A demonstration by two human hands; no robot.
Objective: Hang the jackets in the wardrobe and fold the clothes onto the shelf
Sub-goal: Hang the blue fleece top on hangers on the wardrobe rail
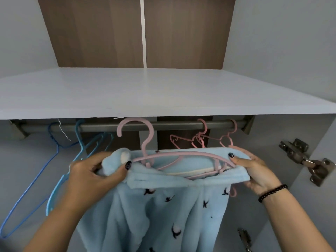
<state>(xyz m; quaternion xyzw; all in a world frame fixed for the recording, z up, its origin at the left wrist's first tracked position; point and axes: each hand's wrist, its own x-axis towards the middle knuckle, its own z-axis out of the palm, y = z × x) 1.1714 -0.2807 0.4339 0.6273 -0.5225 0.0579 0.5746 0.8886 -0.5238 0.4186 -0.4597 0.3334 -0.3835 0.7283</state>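
Note:
A fluffy light-blue jacket (160, 211) with small dark bird prints hangs from a pink plastic hanger (145, 142). The hanger's hook sits at the metal wardrobe rail (174, 124), just under the white shelf (145, 91). My left hand (94, 175) grips the jacket's left shoulder and hood end. At the right end, my right hand (254, 170) pinches the jacket's edge over the hanger arm. A bead bracelet is on my right wrist.
Blue wire hangers (54, 160) hang at the rail's left. Two pink hangers (203, 139) hang at its right. Door hinges (305, 159) stick out on the right wardrobe wall. Brown back panels rise behind the shelf.

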